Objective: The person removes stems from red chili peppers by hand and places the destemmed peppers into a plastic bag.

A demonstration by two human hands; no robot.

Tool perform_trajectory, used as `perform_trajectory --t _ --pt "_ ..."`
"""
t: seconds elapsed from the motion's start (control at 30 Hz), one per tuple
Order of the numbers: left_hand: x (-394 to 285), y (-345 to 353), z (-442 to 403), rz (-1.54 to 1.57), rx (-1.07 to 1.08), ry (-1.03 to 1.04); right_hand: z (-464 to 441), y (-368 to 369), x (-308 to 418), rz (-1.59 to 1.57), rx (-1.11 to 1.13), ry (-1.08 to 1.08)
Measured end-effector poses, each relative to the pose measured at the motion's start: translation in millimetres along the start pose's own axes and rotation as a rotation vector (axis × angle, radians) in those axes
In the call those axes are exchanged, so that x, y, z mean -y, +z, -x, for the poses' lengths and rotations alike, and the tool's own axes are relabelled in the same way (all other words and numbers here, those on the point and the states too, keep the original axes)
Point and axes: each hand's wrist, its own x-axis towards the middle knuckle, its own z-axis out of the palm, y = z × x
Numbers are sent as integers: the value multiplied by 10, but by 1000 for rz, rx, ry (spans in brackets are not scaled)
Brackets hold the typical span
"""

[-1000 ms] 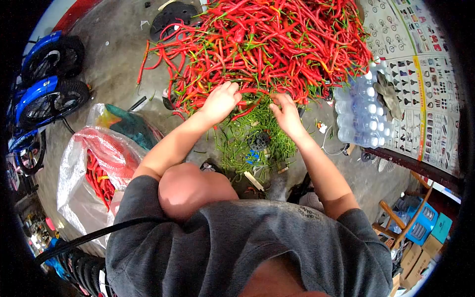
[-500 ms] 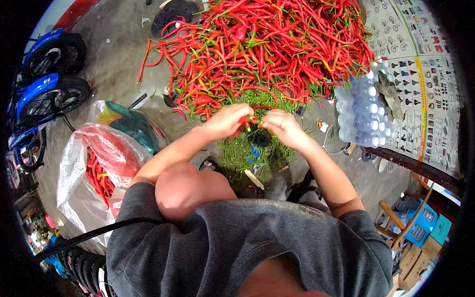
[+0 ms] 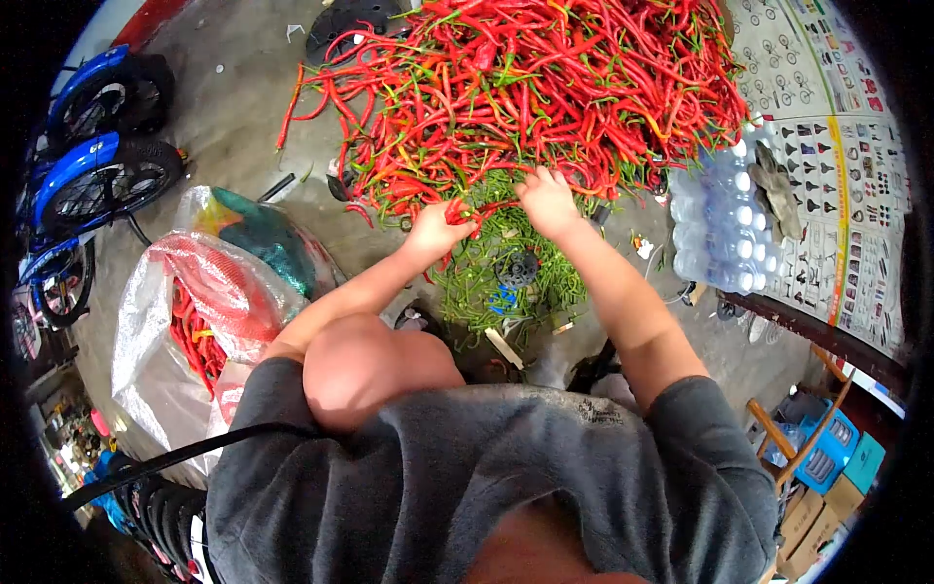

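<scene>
My left hand (image 3: 438,232) is closed around a few red chili peppers (image 3: 457,211), which poke out past the thumb and fingers. To its right, my right hand (image 3: 550,204) reaches the near edge of a big heap of red chilies (image 3: 545,88). Its fingers are bent together there, and what lies between them is hidden. One red chili (image 3: 501,206) spans the gap between the two hands. Below them a scatter of green chili stems (image 3: 555,277) covers the floor, around a small black round part (image 3: 518,269).
On the left stands a clear plastic bag (image 3: 146,341) with red chilies inside, beside blue-fendered wheels (image 3: 107,185). Shrink-wrapped water bottles (image 3: 720,219) are at the right, near a printed poster sheet (image 3: 817,165). A wooden-framed chair (image 3: 808,438) and boxes sit lower right.
My hands were together over the stems, holding chilies between them. Now they are apart: the right has moved up to the heap, the left slightly left with its red chilies.
</scene>
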Motion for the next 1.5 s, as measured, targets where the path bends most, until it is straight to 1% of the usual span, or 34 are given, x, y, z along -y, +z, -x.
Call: perform_trajectory --t 0.07,0.1,0.13,0.2,0.27,0.3,0.33,0.37,0.4,0.43,0.47,0.53,0.6,0.67,0.7,0.73,0.8,0.83,0.87,0.93,0.97,1.0,1.03,1.07,1.17,1.23,1.27,1.3,1.33,1.37,1.4,1.43,1.47,1.5 --pt "95 -35 -73 -95 35 7 28 -89 79 36 234 59" --pt "80 -34 -73 -188 -16 208 49 -131 129 13 98 49" --pt "61 -20 -80 -279 -67 409 71 -185 156 15 100 50" --pt "34 70 -111 -289 -104 481 126 -338 225 -69 -51 -30" --pt "38 116 -194 -380 -76 632 167 -436 277 -113 -58 -48" --pt "-21 75 -195 -417 30 571 218 -463 270 -186 -57 -19" --pt "-71 50 -176 -415 31 572 272 -481 256 -261 -55 9" --pt "-114 29 -159 -237 159 386 298 -495 243 -260 -54 8" --pt "-128 23 -148 -58 284 196 322 -509 236 -636 48 118" --pt "-64 55 -161 37 263 310 354 -530 249 -1013 156 233" --pt "-47 76 -153 38 266 307 371 -560 280 -1014 159 236" --pt "-130 90 -99 465 416 165 360 -642 351 -1294 109 390" --pt "-227 64 -45 479 433 126 374 -623 360 -1411 101 432" --pt "-308 31 -11 548 410 101 390 -629 390 -1932 110 550" --pt "-402 5 -24 475 394 111 382 -648 405 -1936 113 548" --pt "-397 -5 -72 444 385 174 352 -690 405 -2165 -3 420" --pt "-305 -85 -130 466 292 137 286 -748 363 -2590 -256 121" --pt "-257 -127 -146 478 210 145 244 -705 241 -2480 -279 91" --pt "-196 -146 -159 622 194 123 245 -714 110 -2440 -210 143" --pt "-243 -161 -141 514 89 114 211 -733 31 -1618 -74 494" --pt "-222 -149 -151 514 87 115 201 -478 -69 -1214 43 499" --pt "-173 -118 -171 380 31 178 231 -141 -128 -808 152 492" --pt "-141 -98 -195 245 -28 245 268 -17 -48 -493 186 475" --pt "-130 -93 -194 247 -32 248 314 -8 85 -252 229 463" --pt "-80 -109 -199 -28 -33 112 307 28 142 -301 342 406" --pt "-61 -99 -171 -94 -14 169 302 24 147 -496 318 425" --pt "-56 -94 -163 -159 8 229 298 13 143 -496 316 426" --pt "-122 -108 -135 -211 75 79 289 -44 152 -463 213 377" --pt "-109 -77 -121 -211 81 79 301 -81 171 -429 113 332" --pt "-78 -34 -123 -318 77 112 313 -93 209 -303 108 322" --pt "-43 -3 -153 -427 67 150 301 -98 236 -297 103 327" --pt "23 19 -198 -559 138 212 280 -81 260 -269 291 356" --pt "114 73 -177 -651 120 212 290 -38 281 -241 481 383" --pt "242 112 -157 -682 182 248 363 178 289 -230 403 352"
